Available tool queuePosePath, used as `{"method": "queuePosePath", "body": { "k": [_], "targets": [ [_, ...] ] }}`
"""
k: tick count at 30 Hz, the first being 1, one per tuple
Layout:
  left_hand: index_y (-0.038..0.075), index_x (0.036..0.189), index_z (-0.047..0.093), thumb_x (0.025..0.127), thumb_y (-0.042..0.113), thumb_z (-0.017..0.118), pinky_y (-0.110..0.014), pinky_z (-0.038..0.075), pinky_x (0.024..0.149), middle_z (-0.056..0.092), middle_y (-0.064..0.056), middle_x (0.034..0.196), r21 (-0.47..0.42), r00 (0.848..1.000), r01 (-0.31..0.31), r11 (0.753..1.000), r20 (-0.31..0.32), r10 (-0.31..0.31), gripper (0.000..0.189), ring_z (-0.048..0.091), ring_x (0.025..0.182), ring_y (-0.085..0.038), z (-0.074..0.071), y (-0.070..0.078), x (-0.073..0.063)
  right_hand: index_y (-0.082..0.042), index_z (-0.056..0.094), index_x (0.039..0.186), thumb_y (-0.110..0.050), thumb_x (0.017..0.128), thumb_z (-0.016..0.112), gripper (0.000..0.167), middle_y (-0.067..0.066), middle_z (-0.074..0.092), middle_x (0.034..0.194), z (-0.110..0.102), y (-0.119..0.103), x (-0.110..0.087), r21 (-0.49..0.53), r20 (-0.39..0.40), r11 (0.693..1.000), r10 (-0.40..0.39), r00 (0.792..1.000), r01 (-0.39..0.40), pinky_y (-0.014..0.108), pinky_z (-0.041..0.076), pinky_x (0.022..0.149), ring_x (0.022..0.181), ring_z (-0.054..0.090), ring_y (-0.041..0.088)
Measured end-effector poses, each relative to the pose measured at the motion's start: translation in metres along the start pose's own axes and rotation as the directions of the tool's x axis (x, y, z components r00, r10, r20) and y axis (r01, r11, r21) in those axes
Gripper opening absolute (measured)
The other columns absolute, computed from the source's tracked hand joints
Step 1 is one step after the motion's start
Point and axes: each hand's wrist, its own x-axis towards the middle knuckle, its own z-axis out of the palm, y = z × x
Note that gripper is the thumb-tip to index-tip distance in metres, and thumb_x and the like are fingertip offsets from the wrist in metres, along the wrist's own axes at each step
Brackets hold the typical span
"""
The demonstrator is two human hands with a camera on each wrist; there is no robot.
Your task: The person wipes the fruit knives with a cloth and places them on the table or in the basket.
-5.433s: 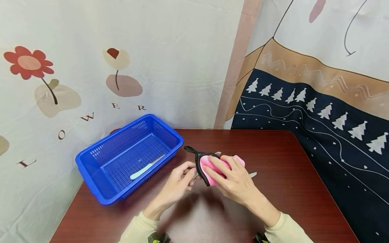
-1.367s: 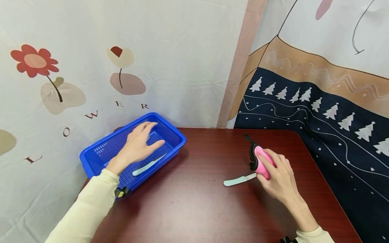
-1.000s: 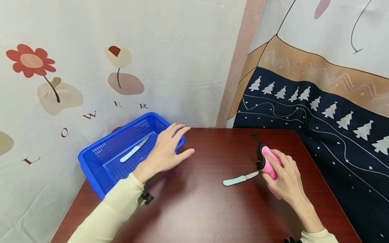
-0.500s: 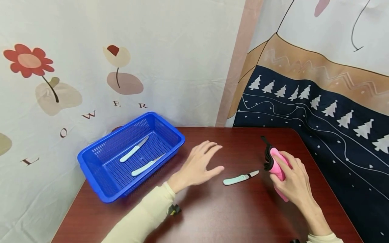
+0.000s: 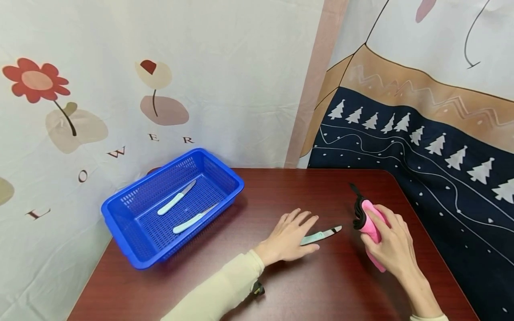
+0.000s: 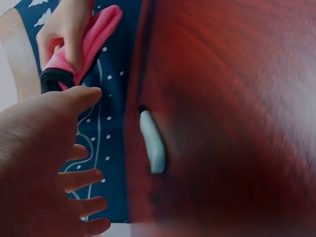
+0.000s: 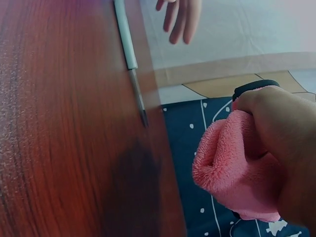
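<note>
My left hand (image 5: 287, 238) hovers with spread fingers over the handle end of a small knife (image 5: 321, 236) lying on the table. The knife has a pale mint handle, and its blade points right; part of the handle is hidden under the fingers. In the left wrist view, the knife's handle (image 6: 153, 143) lies apart from the extended fingers. My right hand (image 5: 393, 240) grips a bunched pink fluffy cloth (image 5: 370, 227) with black edging and a hanging loop, held to the right of the blade. In the right wrist view, the folded cloth (image 7: 232, 173) bulges below the thumb side.
A blue perforated plastic basket (image 5: 128, 223) stands at the left of the dark red-brown table (image 5: 273, 191). Inside it lie two similar knives, the upper knife (image 5: 176, 198) and the lower knife (image 5: 193, 224). A printed curtain (image 5: 241, 89) hangs behind the table.
Earlier both hands wiped a knife with the cloth. My left hand has since left the basket, where a second knife now shows, and moved right to the table knife. The cloth has shifted slightly right.
</note>
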Motion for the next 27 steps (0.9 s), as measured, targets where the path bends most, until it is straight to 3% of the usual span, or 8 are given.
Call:
{"method": "queuePosePath", "body": {
  "k": [4,8,17,27],
  "targets": [
    [0.023,0.174,0.043,0.109,0.062,0.065,-0.056,0.041,0.134,0.046,-0.006,0.179,0.011,0.999,0.018,1.000,0.046,-0.019,0.079,0.039,0.169,-0.037,0.009,0.007,0.004,-0.001,0.078,0.132,-0.015,0.076,0.079,0.057,0.027,0.067,0.138,0.000,0.000,-0.004,-0.001,0.009,1.000,0.015,1.000,-0.015,0.047,0.039,0.088,0.102,0.056,0.040],
    [0.022,0.172,0.047,0.109,0.062,0.067,-0.054,0.043,0.132,0.049,-0.005,0.176,0.027,0.998,0.035,0.999,0.050,-0.036,0.078,0.043,0.166,-0.035,0.020,0.009,0.007,-0.001,0.078,0.133,-0.014,0.076,0.082,0.059,0.027,0.067,0.139,0.001,0.000,-0.007,-0.003,0.026,1.000,0.023,0.999,-0.023,0.048,0.040,0.089,0.102,0.056,0.040],
    [0.020,0.160,0.061,0.107,0.059,0.071,-0.044,0.051,0.119,0.061,-0.003,0.164,0.107,0.999,0.031,0.994,0.004,-0.032,0.067,0.056,0.152,-0.027,0.037,0.010,0.015,-0.001,0.077,0.133,-0.014,0.075,0.082,0.059,0.028,0.067,0.138,0.003,0.000,-0.009,-0.002,0.034,1.000,0.023,0.999,-0.023,0.050,0.041,0.089,0.104,0.057,0.041],
    [0.028,0.134,0.077,0.108,0.046,0.075,-0.033,0.051,0.099,0.068,0.003,0.147,0.228,0.993,-0.019,0.973,-0.109,0.045,0.032,0.063,0.132,-0.021,0.046,0.008,0.017,-0.001,0.077,0.132,-0.013,0.075,0.083,0.059,0.028,0.067,0.137,0.005,-0.001,-0.009,0.000,0.035,1.000,0.013,0.999,-0.013,0.049,0.040,0.088,0.102,0.057,0.041]
  ]
}}
